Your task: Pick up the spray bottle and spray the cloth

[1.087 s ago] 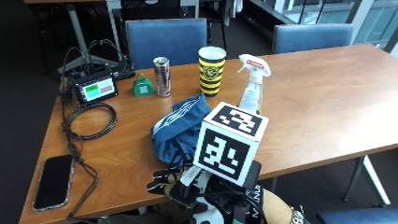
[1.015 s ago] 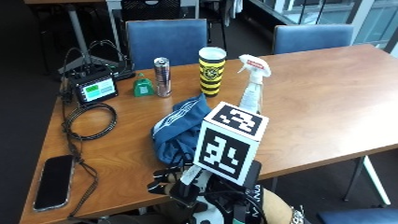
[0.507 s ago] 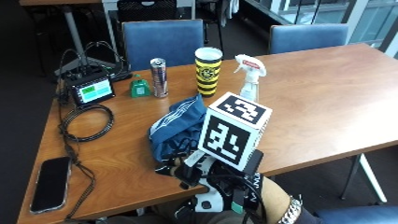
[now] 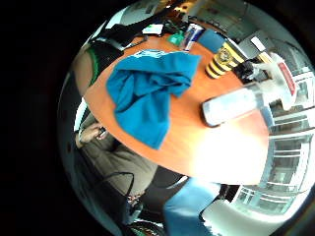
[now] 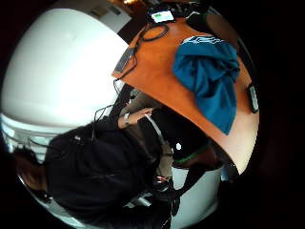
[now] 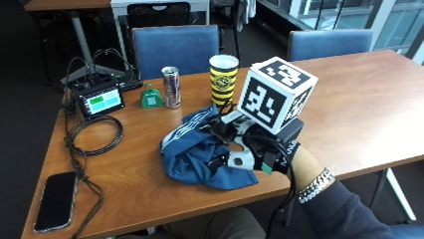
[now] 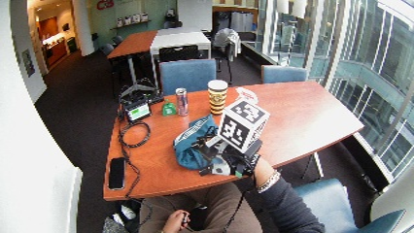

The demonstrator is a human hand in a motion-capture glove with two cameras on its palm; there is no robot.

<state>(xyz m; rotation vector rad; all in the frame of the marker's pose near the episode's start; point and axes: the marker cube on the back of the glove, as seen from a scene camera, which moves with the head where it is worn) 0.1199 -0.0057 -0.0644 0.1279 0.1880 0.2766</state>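
Item: reach toward spray bottle [image 4: 246, 101], not yet touched. It stands on the table [image 6: 371, 99] beside the yellow-striped cup [image 6: 223, 79]; my outside view hides it behind the hand rig.

Risk: I judge a hasty approach could tip the bottle or cup.

Pose: my right hand [image 6: 255, 152] hovers over the blue cloth [image 6: 199, 154]; fingers unreadable, nothing held.

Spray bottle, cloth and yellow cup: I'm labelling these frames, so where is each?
spray bottle [image 4: 236, 104]: little finger side palm view, on its clear body.
cloth [image 6: 192, 154]: outside view, on the blue folds left of the gloved hand.
yellow cup [image 6: 223, 82]: outside view, on its striped side.
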